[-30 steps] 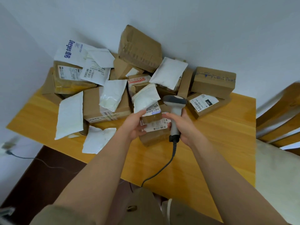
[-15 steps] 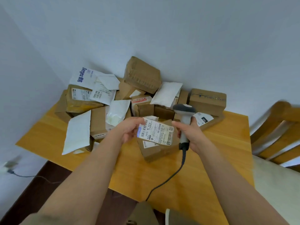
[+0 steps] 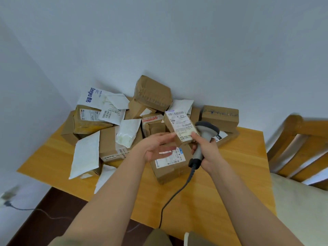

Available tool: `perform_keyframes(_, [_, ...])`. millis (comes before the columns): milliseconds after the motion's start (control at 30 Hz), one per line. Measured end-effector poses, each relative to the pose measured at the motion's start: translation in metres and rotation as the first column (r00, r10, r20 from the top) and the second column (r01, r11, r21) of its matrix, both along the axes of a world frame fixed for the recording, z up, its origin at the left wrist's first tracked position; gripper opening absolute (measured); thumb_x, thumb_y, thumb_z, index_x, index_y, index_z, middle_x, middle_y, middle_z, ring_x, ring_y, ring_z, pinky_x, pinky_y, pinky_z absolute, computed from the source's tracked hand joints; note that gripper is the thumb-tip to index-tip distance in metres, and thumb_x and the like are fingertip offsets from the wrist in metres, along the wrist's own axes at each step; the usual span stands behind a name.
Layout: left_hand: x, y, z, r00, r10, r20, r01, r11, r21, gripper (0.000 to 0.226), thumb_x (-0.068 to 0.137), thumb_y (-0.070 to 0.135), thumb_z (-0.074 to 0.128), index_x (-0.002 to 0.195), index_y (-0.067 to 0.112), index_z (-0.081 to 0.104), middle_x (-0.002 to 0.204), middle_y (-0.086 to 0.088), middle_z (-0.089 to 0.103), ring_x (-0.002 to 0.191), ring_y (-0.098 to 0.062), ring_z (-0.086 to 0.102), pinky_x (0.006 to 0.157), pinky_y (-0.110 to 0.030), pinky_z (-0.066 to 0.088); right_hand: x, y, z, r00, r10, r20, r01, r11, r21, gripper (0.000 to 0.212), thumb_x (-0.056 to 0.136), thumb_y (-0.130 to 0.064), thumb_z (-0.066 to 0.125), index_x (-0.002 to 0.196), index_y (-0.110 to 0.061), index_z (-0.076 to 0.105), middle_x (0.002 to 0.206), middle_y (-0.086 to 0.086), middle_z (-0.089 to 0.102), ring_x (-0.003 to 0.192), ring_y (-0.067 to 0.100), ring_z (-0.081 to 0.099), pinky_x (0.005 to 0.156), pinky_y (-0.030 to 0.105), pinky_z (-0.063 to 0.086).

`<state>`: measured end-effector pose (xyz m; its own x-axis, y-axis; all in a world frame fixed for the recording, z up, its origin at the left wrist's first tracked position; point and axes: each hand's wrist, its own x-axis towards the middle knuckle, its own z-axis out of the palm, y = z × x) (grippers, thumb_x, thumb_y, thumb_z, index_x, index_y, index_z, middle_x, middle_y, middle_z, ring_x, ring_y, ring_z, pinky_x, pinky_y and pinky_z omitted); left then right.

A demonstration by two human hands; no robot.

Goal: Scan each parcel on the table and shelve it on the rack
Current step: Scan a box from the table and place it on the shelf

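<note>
Holding the scanner (image 3: 204, 139) and pinching the small parcel (image 3: 179, 126) above the counter (image 3: 239, 174), the right hand (image 3: 207, 153) is nearer; the left hand (image 3: 156, 148), relaxed open, is just beside the parcel's lower end.

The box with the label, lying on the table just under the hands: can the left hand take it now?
Probably yes. The left hand is open, holds nothing and hovers right over that box, whose top is bare. The right hand holds the scanner and pinches a small parcel, to the side.
</note>
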<state>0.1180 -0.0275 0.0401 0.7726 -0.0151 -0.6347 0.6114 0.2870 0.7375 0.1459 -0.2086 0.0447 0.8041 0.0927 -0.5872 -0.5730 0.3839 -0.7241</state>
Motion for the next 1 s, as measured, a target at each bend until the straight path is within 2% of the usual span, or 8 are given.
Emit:
perform_keyframes(67, [0.003,-0.01,-0.002,1.0,-0.006,0.026,0.007,0.999,-0.039,0.057,0.077,0.023,0.081,0.128,0.015,0.058,0.114,-0.006,0.073,0.104,-0.025,0.069,0.089,-0.046,0.056,-0.003,0.001,0.0,1.0,0.006,0.008,-0.005,0.999,-0.038,0.047,0.085,-0.008,0.075,0.119,-0.014,0.043,0.098,0.013,0.065,0.056,0.012,0.056,0.046,0.024,0.049])
perform_keyframes(200, [0.011,-0.02,-0.001,0.988,0.135,0.074,-0.13,0.989,-0.075,0.038,0.089,0.006,0.068,0.125,0.013,0.057,0.107,-0.009,0.075,0.099,-0.026,0.071,0.093,-0.049,0.055,-0.004,-0.004,0.005,0.997,0.071,0.034,-0.064,0.983,-0.17,0.047,0.085,-0.015,0.076,0.121,-0.011,0.046,0.09,0.01,0.061,0.054,0.014,0.052,0.046,0.026,0.047])
perform_keyframes(267, [0.015,-0.016,-0.004,0.982,0.182,0.055,-0.179,0.983,-0.046,0.035,0.092,0.007,0.065,0.125,0.012,0.058,0.107,-0.009,0.075,0.101,-0.027,0.07,0.093,-0.05,0.055,-0.003,-0.009,0.014,0.994,0.107,0.034,-0.095,0.964,-0.248,0.039,0.089,-0.022,0.073,0.119,-0.01,0.052,0.082,0.008,0.056,0.054,0.014,0.049,0.046,0.026,0.045])
perform_keyframes(400, [0.015,-0.008,-0.011,0.979,0.202,-0.023,-0.202,0.979,0.014,0.025,0.096,0.015,0.061,0.12,0.009,0.064,0.107,-0.009,0.075,0.104,-0.026,0.069,0.092,-0.043,0.056,-0.001,-0.014,0.047,0.98,0.19,0.058,-0.17,0.951,-0.258,0.023,0.094,-0.032,0.064,0.105,-0.014,0.056,0.085,0.006,0.054,0.063,0.014,0.054,0.054,0.025,0.051])
perform_keyframes(533, [0.015,-0.008,-0.018,0.962,0.267,-0.057,-0.265,0.963,0.05,0.021,0.096,0.015,0.061,0.116,0.01,0.064,0.106,-0.009,0.074,0.104,-0.026,0.068,0.093,-0.042,0.055,-0.004,-0.013,0.076,0.934,0.33,0.136,-0.285,0.919,-0.27,0.03,0.096,-0.037,0.061,0.115,-0.014,0.056,0.087,0.006,0.055,0.065,0.015,0.056,0.06,0.028,0.053])
perform_keyframes(700, [0.017,-0.011,-0.021,0.946,0.315,-0.075,-0.311,0.949,0.061,0.017,0.096,0.016,0.062,0.113,0.011,0.064,0.104,-0.008,0.075,0.102,-0.025,0.069,0.092,-0.042,0.056,-0.011,-0.013,0.098,0.903,0.394,0.171,-0.337,0.896,-0.29,0.031,0.096,-0.035,0.062,0.113,-0.009,0.059,0.084,0.006,0.057,0.061,0.015,0.054,0.055,0.026,0.051])
perform_keyframes(833, [0.018,-0.013,-0.022,0.942,0.327,-0.076,-0.322,0.944,0.07,0.016,0.097,0.016,0.061,0.112,0.011,0.064,0.103,-0.008,0.074,0.101,-0.025,0.069,0.091,-0.042,0.056,-0.015,-0.015,0.107,0.896,0.409,0.175,-0.346,0.887,-0.305,0.033,0.095,-0.035,0.063,0.111,-0.006,0.06,0.077,0.004,0.058,0.055,0.014,0.053,0.053,0.026,0.049])
perform_keyframes(1000, [0.017,-0.016,-0.023,0.942,0.324,-0.083,-0.317,0.945,0.079,0.017,0.097,0.017,0.061,0.113,0.011,0.065,0.099,-0.008,0.075,0.098,-0.024,0.07,0.088,-0.041,0.057,-0.02,-0.019,0.116,0.9,0.388,0.201,-0.321,0.899,-0.298,0.034,0.094,-0.036,0.064,0.111,-0.007,0.06,0.08,0.005,0.058,0.056,0.014,0.053,0.056,0.028,0.05])
